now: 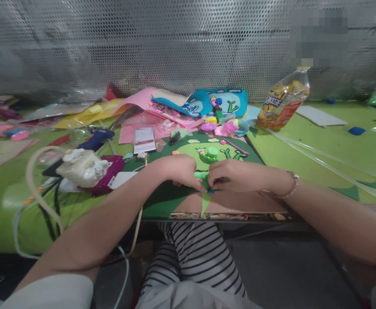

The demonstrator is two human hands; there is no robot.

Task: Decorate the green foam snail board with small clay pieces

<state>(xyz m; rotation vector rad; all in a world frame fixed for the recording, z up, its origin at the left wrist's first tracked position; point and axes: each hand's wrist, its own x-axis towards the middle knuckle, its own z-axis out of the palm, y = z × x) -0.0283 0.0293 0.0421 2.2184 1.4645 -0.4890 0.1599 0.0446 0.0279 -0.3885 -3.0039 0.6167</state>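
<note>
Head view: Both hands meet over the near edge of the green worktop (319, 148), in front of the seated wearer. The left forearm rises diagonally from the lower left; the left hand (183, 171) is bent at the wrist, back upward, fingers curled, thumb directed inward and toward the wearer. The right forearm enters from the right, inclined slightly upward toward the wrist, which carries a bracelet (294, 184). The right hand (228, 176) is turned inward, its fingers bent and gathered with the thumb.

Grip condition: the left pinches the bright green piece (201, 175) between thumb and fingers; the right pinches the same piece at its right side, fingertips close beside the left thumb. The exact contact is partly concealed by the fingers.

Location: the bright green piece lies between the hands, over the near part of the dark green sheet (158, 204). A green figure (211, 154) rests on the sheet just beyond the hands. A pointed light green strip (206, 204) shows below them, toward the wearer.
</note>
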